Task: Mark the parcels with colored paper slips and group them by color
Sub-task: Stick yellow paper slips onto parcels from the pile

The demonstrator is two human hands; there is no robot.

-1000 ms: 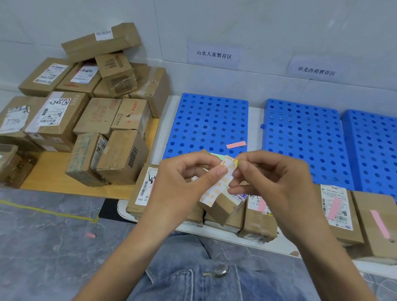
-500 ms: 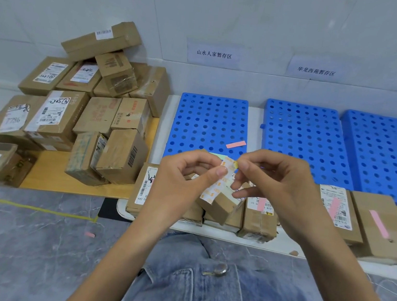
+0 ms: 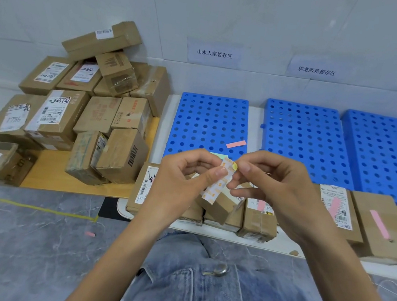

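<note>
White, orange-printed backing strip (image 3: 216, 188) is clamped in the left hand (image 3: 181, 178). The small yellow paper slip (image 3: 234, 166) at its top is pinched by the right hand (image 3: 276, 186), presumably for peeling. Pink-slipped brown cardboard parcels (image 3: 359, 222) are lined on the white bench (image 3: 256, 242); the unmarked pile (image 3: 96, 116) is kept apart, left.

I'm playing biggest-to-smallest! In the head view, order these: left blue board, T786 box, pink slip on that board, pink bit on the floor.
1. left blue board
2. T786 box
3. pink slip
4. pink bit on the floor, smallest even though it seems nearer the camera.
</note>
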